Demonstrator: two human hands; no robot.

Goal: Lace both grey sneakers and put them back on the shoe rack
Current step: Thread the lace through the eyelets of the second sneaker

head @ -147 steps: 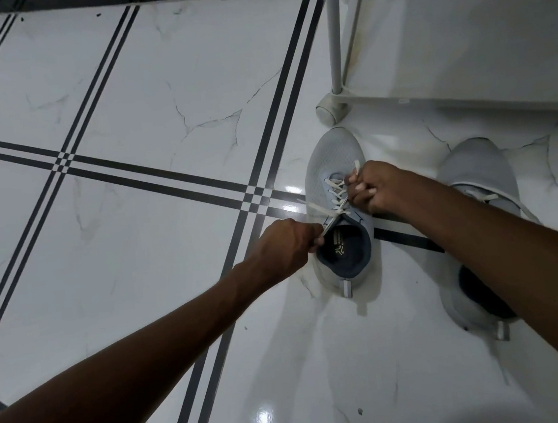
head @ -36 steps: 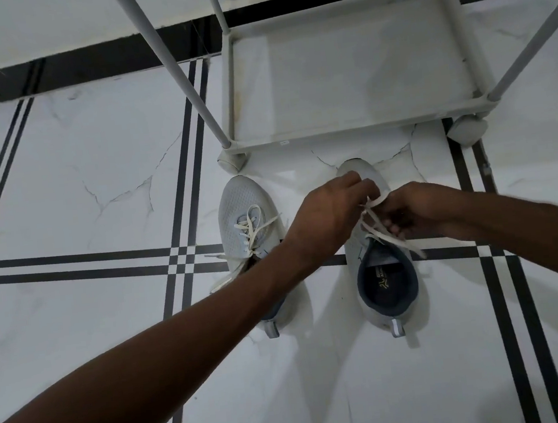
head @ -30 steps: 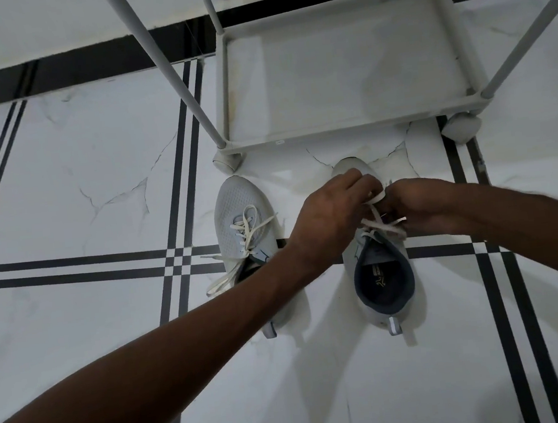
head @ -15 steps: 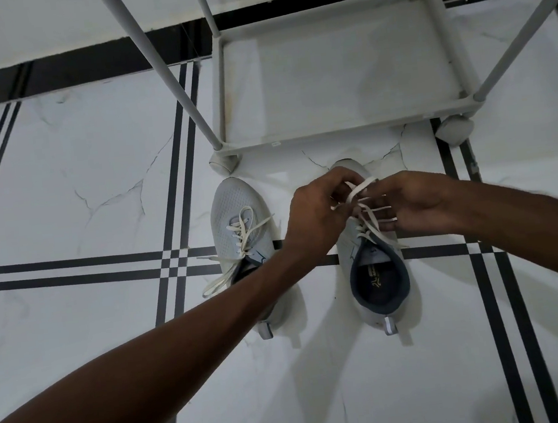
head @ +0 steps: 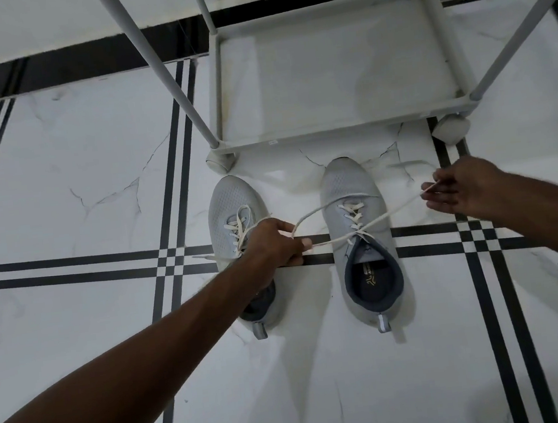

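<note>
Two grey sneakers stand side by side on the tiled floor, toes toward the shoe rack (head: pixel 331 130). The left sneaker (head: pixel 232 209) has its white lace threaded, with loose ends trailing left. The right sneaker (head: pixel 355 196) has a white lace (head: pixel 384 215) crossed over its tongue and pulled out to both sides. My left hand (head: pixel 274 246) pinches one lace end between the two shoes, partly covering the left sneaker. My right hand (head: pixel 457 189) pinches the other end, out to the right of the right sneaker.
The rack's bottom shelf (head: pixel 324 68) is bare, with grey slanted poles (head: pixel 166 68) rising at its corners and round feet (head: pixel 218 159) on the floor. White marble tiles carry black stripe lines (head: pixel 70 267). A dark wall base (head: pixel 82 59) runs behind.
Both hands were close together over the right sneaker's laces; now they have pulled apart sideways, drawing the lace ends taut to the left and right.
</note>
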